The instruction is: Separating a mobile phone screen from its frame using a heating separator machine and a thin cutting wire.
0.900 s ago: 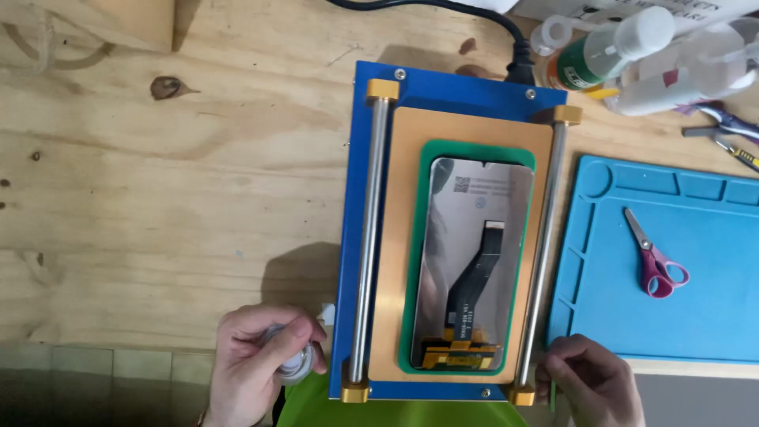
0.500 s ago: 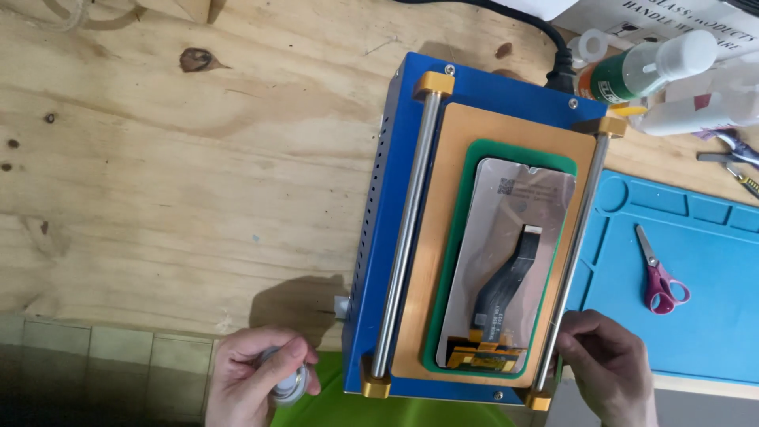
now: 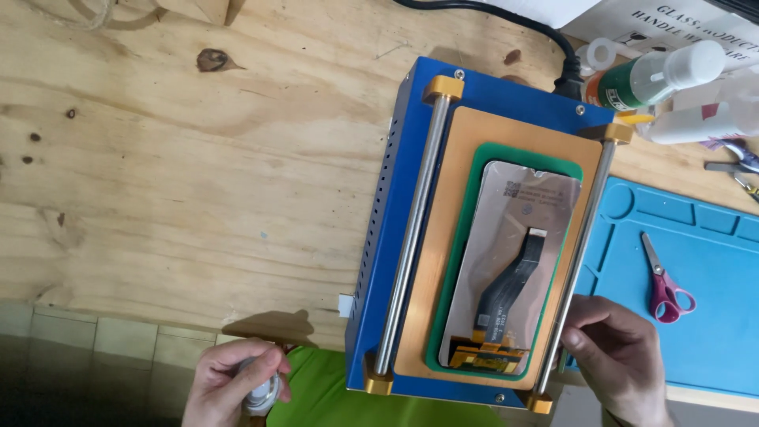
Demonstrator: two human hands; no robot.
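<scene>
A blue box-shaped machine (image 3: 387,237) with two steel rails and gold corner blocks stands on the wooden bench. On its copper plate lies a green mat (image 3: 473,205) carrying a phone screen (image 3: 514,269) face down, its black flex cable on top. My right hand (image 3: 621,356) rests against the machine's right rail near the front corner. My left hand (image 3: 237,383) is off the bench's front edge, closed around a small round silvery object (image 3: 261,393), left of the machine's front corner.
A blue work mat (image 3: 711,316) with red-handled scissors (image 3: 664,285) lies right of the machine. Several plastic bottles (image 3: 656,79) and metal tools stand at the back right. A black power cord (image 3: 490,12) runs from the machine's rear. Something green (image 3: 316,395) lies below the bench's edge.
The view has shifted, so the machine now sits further right and tilted. My left hand has dropped lower and further from the machine. My right hand stays at the right rail.
</scene>
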